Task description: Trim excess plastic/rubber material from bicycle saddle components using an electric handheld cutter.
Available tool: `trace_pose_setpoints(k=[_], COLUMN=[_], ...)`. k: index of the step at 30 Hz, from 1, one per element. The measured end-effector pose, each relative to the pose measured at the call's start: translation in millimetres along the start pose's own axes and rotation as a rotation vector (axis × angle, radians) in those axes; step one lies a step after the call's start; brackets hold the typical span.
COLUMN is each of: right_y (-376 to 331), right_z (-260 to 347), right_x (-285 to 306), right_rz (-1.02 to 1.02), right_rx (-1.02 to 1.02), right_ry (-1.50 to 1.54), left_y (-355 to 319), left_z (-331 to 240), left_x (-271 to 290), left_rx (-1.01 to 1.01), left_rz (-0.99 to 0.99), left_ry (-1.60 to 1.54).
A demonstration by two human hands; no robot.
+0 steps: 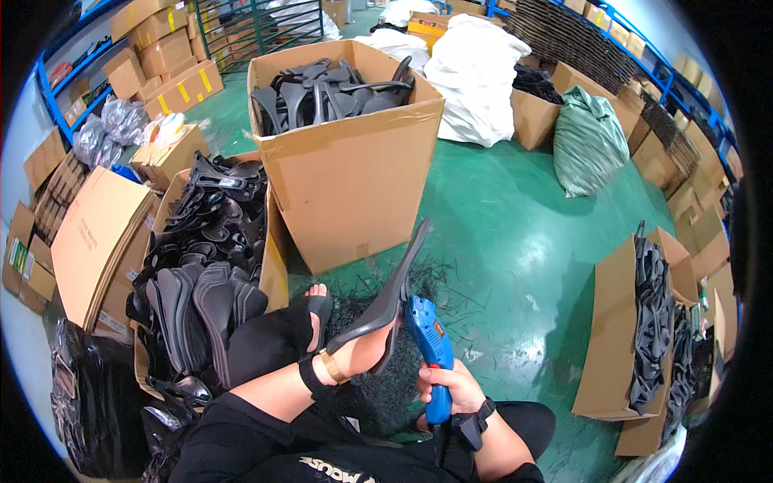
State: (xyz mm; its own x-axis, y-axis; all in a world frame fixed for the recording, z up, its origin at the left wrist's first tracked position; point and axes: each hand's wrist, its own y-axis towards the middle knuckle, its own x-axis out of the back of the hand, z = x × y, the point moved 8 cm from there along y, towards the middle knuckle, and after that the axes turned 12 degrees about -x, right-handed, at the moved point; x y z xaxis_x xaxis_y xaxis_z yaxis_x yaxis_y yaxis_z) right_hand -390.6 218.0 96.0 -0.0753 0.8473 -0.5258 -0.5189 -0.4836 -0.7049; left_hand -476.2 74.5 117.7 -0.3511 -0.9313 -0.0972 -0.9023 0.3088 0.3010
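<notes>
My left hand grips a long dark grey plastic sole piece, held tilted with its narrow end pointing up and away. My right hand is closed round the handle of a blue electric hand tool, whose nose touches the lower edge of the sole piece. Both wrists wear black straps, and the left also has a gold band. My legs in black trousers lie below, with a sandalled foot on the green floor.
A low open carton of stacked dark sole pieces stands at my left. A tall carton of similar parts is straight ahead. More cartons with black parts line the right. Black trimmings litter the floor by my legs. White and green sacks lie behind.
</notes>
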Motion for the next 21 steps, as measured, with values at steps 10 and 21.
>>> trace_pose_setpoints(k=[10, 21], right_y=[-4, -44], right_z=[12, 62], right_x=[5, 10], right_rz=[0.047, -0.404], right_rx=[0.033, 0.606], right_ry=[0.088, -0.115], left_y=[-19, 3], left_z=[-28, -25], left_x=[-28, 8], left_rx=[0.313, 0.153], left_rz=[0.217, -0.113], left_ry=[-0.125, -0.277])
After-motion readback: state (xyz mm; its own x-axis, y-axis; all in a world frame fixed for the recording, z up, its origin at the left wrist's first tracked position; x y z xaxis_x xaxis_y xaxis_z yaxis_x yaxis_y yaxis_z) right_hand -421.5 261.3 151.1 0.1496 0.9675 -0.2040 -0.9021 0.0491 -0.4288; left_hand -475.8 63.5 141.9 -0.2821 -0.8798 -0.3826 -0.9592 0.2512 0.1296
